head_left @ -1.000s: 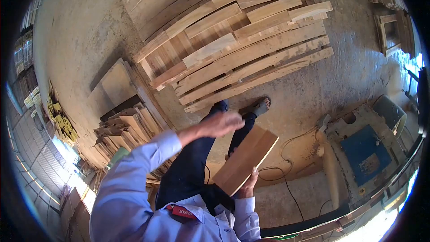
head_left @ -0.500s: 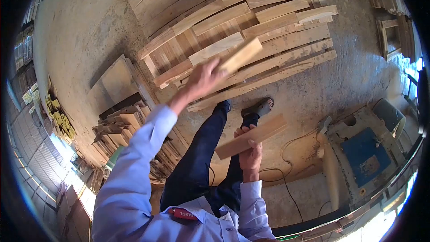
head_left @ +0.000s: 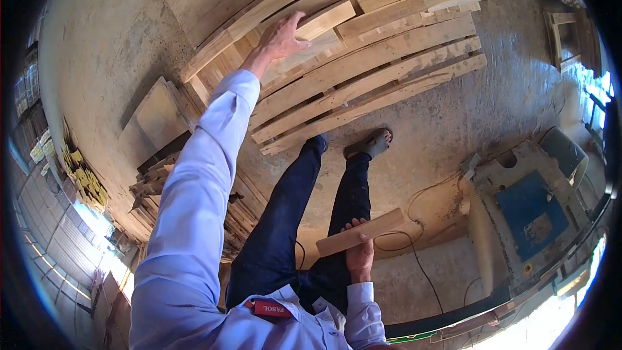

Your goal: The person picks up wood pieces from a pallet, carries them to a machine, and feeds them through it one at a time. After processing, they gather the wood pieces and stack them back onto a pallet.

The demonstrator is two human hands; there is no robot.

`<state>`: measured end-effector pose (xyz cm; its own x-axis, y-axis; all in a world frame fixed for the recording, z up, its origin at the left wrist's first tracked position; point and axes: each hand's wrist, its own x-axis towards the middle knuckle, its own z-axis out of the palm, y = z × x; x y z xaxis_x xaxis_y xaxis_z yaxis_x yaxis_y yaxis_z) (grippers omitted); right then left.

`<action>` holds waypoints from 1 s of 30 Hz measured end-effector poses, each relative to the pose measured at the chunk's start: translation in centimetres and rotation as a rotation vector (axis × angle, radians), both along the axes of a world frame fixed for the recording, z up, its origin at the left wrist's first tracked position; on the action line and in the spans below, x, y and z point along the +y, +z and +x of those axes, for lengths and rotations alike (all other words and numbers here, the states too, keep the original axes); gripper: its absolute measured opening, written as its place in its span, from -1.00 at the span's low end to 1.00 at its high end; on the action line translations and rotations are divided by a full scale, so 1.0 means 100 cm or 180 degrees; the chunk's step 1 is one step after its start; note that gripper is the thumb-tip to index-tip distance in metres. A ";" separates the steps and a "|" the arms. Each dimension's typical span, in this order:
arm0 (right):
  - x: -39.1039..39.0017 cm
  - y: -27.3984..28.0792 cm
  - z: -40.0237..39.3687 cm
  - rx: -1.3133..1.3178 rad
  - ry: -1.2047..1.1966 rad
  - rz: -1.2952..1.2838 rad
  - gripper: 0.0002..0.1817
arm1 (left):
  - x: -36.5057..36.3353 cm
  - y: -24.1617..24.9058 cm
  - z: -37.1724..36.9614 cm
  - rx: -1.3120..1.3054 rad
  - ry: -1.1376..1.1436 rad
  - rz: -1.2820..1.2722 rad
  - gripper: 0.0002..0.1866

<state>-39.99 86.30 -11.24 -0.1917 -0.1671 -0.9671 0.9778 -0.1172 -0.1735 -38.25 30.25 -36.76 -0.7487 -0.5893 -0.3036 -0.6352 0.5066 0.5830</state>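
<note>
My left hand (head_left: 283, 37) reaches out over the stacked boards, thumb and fingers apart, beside a short pale wood block (head_left: 328, 19) that rests on the stack. The hand is at the block's left end, and nothing shows gripped between its fingers. Close to my right thigh, my right hand (head_left: 360, 253) is closed round a short flat wood piece (head_left: 337, 242), with the thumb on its upper face. The piece is tilted, its right end higher in view. Long slatted boards (head_left: 369, 84) lie in front of my feet.
A machine with a blue plate (head_left: 528, 214) stands at the right, with a dark cable (head_left: 422, 272) on the floor near it. Scrap wood (head_left: 155, 188) and a leaning panel (head_left: 155, 116) are at the left. A wooden frame (head_left: 555, 42) lies at the upper right.
My left hand has moved up and forward over the stack, and the block it held now lies there, released. My right hand and its wood piece have dropped slightly toward my body.
</note>
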 end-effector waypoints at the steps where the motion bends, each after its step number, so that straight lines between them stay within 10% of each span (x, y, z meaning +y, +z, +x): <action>1: -0.001 -0.002 0.001 -0.0057 0.0018 -0.0035 -0.31 | -0.001 0.012 -0.006 -0.0379 0.0036 0.0134 -0.21; 9: -0.005 -0.004 0.001 -0.0014 0.0420 -0.0024 -0.30 | 0.017 0.013 -0.006 -0.0575 -0.0600 -0.1193 -0.35; 14: -0.010 -0.003 -0.005 -0.0005 0.0455 -0.0010 -0.28 | 0.057 0.008 -0.012 0.0400 0.0258 -0.1477 -0.63; 20: -0.066 -0.006 -0.016 0.0063 0.1141 -0.0025 -0.38 | 0.210 0.151 0.017 0.0445 0.0540 0.1930 -0.59; 27: -0.154 -0.030 0.007 0.0556 0.2816 -0.1172 -0.63 | 0.248 0.243 0.064 -0.0166 0.0450 0.1530 -0.32; 30: -0.185 -0.009 0.018 0.0551 0.2978 -0.1264 -0.32 | 0.189 0.217 0.102 -0.0494 0.0976 0.0996 -0.32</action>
